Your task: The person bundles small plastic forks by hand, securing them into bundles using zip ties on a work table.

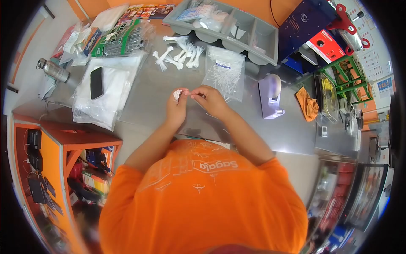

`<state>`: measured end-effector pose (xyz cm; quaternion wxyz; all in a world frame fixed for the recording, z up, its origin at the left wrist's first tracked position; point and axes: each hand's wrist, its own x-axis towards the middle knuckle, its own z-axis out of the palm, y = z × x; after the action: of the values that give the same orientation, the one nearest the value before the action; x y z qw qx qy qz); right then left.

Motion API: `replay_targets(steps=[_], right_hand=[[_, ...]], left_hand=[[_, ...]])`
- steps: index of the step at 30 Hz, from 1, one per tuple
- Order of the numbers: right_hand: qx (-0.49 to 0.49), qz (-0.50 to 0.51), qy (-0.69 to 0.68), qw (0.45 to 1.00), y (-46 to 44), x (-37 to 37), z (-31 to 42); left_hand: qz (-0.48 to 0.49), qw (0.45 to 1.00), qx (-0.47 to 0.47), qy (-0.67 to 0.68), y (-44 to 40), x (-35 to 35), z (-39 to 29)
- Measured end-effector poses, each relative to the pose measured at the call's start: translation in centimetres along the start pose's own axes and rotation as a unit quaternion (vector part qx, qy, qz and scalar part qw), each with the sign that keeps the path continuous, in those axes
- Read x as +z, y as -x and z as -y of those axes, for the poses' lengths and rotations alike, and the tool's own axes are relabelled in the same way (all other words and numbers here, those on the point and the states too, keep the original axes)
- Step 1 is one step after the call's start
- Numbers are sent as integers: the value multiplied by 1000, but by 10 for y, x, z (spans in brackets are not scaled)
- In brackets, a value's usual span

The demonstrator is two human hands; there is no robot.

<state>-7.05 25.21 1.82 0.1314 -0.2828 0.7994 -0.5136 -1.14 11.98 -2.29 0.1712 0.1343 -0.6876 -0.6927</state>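
Desk (163, 111), clock centred on my hands, twelve pointing away from me. Left hand (175, 108): fingers closed round a small bunch of thin white pieces (177, 95), their pale ends packed together and showing at the top. Right hand (210, 100): thumb and forefinger drawn together, tips meeting the left fingertips just beside the bunch; whether a single piece sits between them is too small to tell. At twelve, near, several white bundles (182, 51) lie on the metal surface, splayed at their ends. At one, close to my right hand, a clear bag (224, 73) lies flat, loose white pieces inside, with a few thin pieces on the metal near it. Beyond it, also at one, a grey divided tray (263, 37) holds plastic-wrapped goods. At two, farther off, a blue machine (301, 26). At three, a lilac tape dispenser (265, 98); past it, a crumpled orange cloth (307, 104). Nine: a dark phone (97, 83) on clear plastic sheeting (112, 99). Farther out, between nine and ten, a metallic bottle (54, 70) lies tilted. Ten to eleven: a green-marked pack (120, 39).
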Motion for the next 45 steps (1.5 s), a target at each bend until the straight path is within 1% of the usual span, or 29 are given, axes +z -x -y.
replay_targets(steps=[2,3,5,6,8,9,11,12,14,15,17,18,20,21,23,24,26,27,29,33,35,39,41,42,44,45], right_hand=[[-76,-2,85,993,3,-4,-2],[-74,-4,84,994,5,-5,-5],[-89,-9,119,989,11,-7,-13],[-87,-10,118,989,14,-8,-17],[-123,-4,159,980,18,-8,-21],[-123,-5,158,980,20,-8,-21],[-96,-3,127,987,25,-7,-21],[-94,-5,127,987,26,-7,-20],[-47,-81,106,990,27,-9,-12],[-47,-82,106,990,27,-12,-4],[-16,-86,47,995,28,-17,17],[-15,-88,46,995,29,-17,23],[10,0,5,1000,29,-14,31],[10,-3,4,1000,29,-11,31],[-49,31,113,992,28,-4,28],[-51,29,113,992,27,-2,26],[-3,55,68,996,25,1,23],[-4,55,67,996,24,0,26],[102,85,-38,990,24,-4,33],[94,118,-86,985,21,-3,24],[74,128,-131,980,21,4,11],[92,140,-168,971,22,6,8],[109,136,-224,959,25,5,11],[111,135,-225,959,26,3,13],[112,120,-126,978,29,-7,15],[116,119,-128,978,31,-14,16]], left_hand=[[-42,998,28,-49,-7,-2,9],[-38,998,27,-50,-9,-6,7],[-24,997,-69,-21,-13,-15,2],[-21,997,-71,-22,-14,-18,6],[-28,995,-75,59,-17,-25,14],[-27,995,-75,58,-18,-27,13],[6,988,-104,116,-14,-31,13],[8,988,-104,115,-12,-30,10],[-1,988,-111,107,-8,-27,4],[-1,988,-111,107,-7,-29,5],[61,989,-111,79,-4,-34,7],[63,989,-111,78,-2,-32,4],[50,997,-47,46,4,-24,-4],[53,996,-46,45,6,-22,-6],[67,994,-19,85,10,-19,-9],[68,994,-17,84,11,-17,-11],[40,992,-37,116,15,-14,-15],[39,992,-36,115,17,-14,-15],[80,971,-56,220,20,-16,-14],[89,971,-93,201,27,-11,-15],[130,968,-94,192,26,-16,-6],[100,966,-120,207,29,-10,-19],[99,967,-120,200,28,-13,-14],[100,967,-122,200,27,-13,-13],[58,966,-114,224,23,-13,-10],[59,966,-118,223,22,-14,-11]])
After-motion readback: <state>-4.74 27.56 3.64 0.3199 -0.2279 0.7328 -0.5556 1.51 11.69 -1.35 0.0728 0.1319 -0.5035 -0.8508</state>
